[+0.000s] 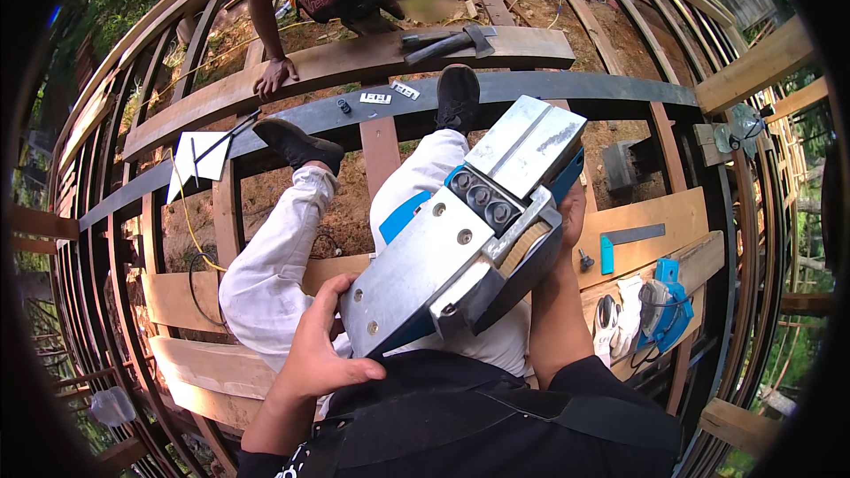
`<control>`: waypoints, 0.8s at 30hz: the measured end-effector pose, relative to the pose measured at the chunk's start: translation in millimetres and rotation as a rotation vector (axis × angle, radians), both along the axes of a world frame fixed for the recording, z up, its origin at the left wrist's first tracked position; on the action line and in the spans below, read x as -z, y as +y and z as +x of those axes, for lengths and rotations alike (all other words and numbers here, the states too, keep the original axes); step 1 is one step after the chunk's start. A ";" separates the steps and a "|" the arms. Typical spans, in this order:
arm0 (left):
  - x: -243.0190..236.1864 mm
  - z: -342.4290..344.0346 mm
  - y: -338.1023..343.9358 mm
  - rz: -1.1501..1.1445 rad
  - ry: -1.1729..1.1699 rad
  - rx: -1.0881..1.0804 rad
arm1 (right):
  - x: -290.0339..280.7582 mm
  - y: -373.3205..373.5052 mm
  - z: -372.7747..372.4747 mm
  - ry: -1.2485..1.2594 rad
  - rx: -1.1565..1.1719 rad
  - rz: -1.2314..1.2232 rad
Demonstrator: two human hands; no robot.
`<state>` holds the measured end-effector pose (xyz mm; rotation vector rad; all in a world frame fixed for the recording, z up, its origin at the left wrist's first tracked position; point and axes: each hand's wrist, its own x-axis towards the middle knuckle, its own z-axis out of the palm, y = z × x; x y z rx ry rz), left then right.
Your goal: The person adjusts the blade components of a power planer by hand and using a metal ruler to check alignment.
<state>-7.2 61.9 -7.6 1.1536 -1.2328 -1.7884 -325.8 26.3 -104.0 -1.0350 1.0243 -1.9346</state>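
Note:
I hold a blue electric planer (412, 270) above my lap, turned over so its silver metal sole faces up. Three bolts show in the block across its middle, and a tan belt or roller edge shows at the side. My left hand (323, 345) is closed on the rear end, thumb along the edge of the sole. Around the front end's right side wraps my right hand (574, 217); most of its fingers are hidden behind the tool.
A co-worker's hand (276, 77) rests on a wooden beam (354, 57) bearing an axe (452, 44). A try square (620, 243), white gloves (627, 310) and another blue power tool (666, 308) lie on planks at right. Open gaps lie between the beams.

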 end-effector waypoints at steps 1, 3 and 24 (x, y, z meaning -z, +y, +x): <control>0.8 6.0 -8.7 -0.198 -0.278 0.213 | -8.9 2.7 2.0 0.084 -0.006 0.027; -8.9 -3.6 -25.6 -0.518 -0.638 0.495 | -32.4 1.5 7.5 0.307 0.050 0.048; 13.8 -4.8 -44.8 -0.166 -0.341 0.381 | -70.4 -52.6 6.9 0.550 -0.161 -0.061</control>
